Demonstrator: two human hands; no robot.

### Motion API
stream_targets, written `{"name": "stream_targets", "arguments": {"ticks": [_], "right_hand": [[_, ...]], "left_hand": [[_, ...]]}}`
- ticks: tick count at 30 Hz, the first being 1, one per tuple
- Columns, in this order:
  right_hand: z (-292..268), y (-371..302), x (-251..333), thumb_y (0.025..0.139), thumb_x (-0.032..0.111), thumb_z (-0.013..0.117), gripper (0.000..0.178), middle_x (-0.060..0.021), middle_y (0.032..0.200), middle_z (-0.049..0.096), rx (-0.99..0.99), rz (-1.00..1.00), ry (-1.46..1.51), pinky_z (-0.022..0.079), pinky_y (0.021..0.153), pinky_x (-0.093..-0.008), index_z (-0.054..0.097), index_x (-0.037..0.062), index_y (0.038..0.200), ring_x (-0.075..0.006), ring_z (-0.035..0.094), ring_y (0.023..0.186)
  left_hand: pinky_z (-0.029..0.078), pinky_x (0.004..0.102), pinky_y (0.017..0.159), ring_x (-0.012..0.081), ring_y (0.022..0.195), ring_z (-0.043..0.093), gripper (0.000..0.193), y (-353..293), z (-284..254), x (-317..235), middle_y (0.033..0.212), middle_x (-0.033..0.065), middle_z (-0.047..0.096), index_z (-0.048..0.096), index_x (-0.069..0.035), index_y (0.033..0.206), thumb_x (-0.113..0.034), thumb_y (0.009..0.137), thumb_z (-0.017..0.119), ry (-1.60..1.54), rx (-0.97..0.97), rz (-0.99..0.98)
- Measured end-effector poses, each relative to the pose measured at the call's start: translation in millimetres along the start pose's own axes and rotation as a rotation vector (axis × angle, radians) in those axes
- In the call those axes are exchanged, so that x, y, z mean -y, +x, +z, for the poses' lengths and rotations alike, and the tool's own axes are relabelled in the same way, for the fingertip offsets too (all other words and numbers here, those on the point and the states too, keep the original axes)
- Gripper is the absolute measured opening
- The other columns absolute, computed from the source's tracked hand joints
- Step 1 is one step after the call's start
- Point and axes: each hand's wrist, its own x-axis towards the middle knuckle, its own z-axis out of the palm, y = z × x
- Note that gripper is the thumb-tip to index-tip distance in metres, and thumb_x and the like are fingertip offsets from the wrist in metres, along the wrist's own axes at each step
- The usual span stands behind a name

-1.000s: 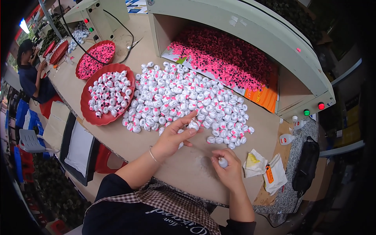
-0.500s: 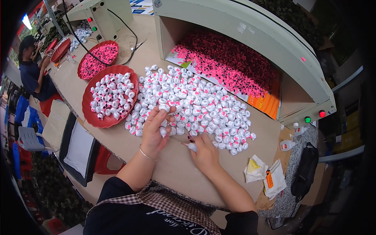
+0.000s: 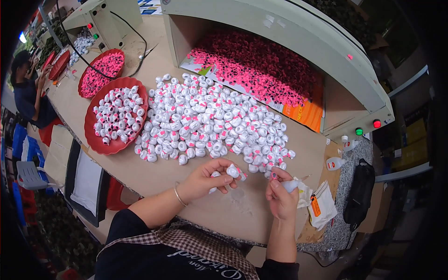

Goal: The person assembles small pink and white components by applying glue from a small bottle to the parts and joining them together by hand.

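Note:
My left hand [image 3: 205, 179] is closed, pinching a small round white piece with pink on it [image 3: 232, 171] between thumb and fingers. A second white piece [image 3: 214, 175] is tucked in its curled fingers. To the right, my right hand [image 3: 283, 198] pinches a tiny pink-and-black piece [image 3: 274, 176] at its fingertips. The same hand also keeps a small whitish squeeze bottle with a thin tip [image 3: 290, 186] against its fingers. Beyond both hands spreads a wide heap of round white pieces with pink bits [image 3: 210, 116] on the table.
A scalloped red tray [image 3: 109, 148] of white pieces stands left, with another red tray [image 3: 83, 93] of pink pieces behind it. A pale box-like machine [image 3: 336, 79] shelters many pink-and-black pieces [image 3: 252, 65]. White bottles [image 3: 334, 163] and packets [image 3: 323, 205] lie right. A person [image 3: 28, 93] sits far left.
My left hand has come back from the heap toward me and to the right, still holding white pieces. My right hand has moved right and lifted, turning upright with the bottle and pink-and-black piece.

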Motion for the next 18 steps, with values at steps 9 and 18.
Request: {"name": "stream_targets", "arguments": {"ticks": [9,18], "right_hand": [[-2,-13,-6,0.076,-0.001,0.055,0.016,-0.0109,0.088,0.057,-0.018,0.008,-0.145,0.043,0.048,-0.0204,0.052,-0.0004,0.091,-0.0109,0.054,0.061],[17,-14,-14,0.077,0.001,0.057,0.009,-0.007,0.077,0.056,0.066,0.012,-0.114,0.047,0.055,-0.0225,0.054,-0.0011,0.085,-0.0105,0.055,0.065]], "left_hand": [[0.047,0.022,0.067,0.0118,0.086,0.055,0.035,5,15,18,0.102,0.0044,0.053,0.045,-0.005,0.115,-0.006,0.081,0.053,0.107,0.011,-0.101],[0.046,0.0217,0.066,0.0093,0.079,0.051,0.037,7,17,13,0.095,0.0048,0.051,0.047,-0.004,0.114,-0.001,0.078,0.055,0.491,0.056,0.151]]}}
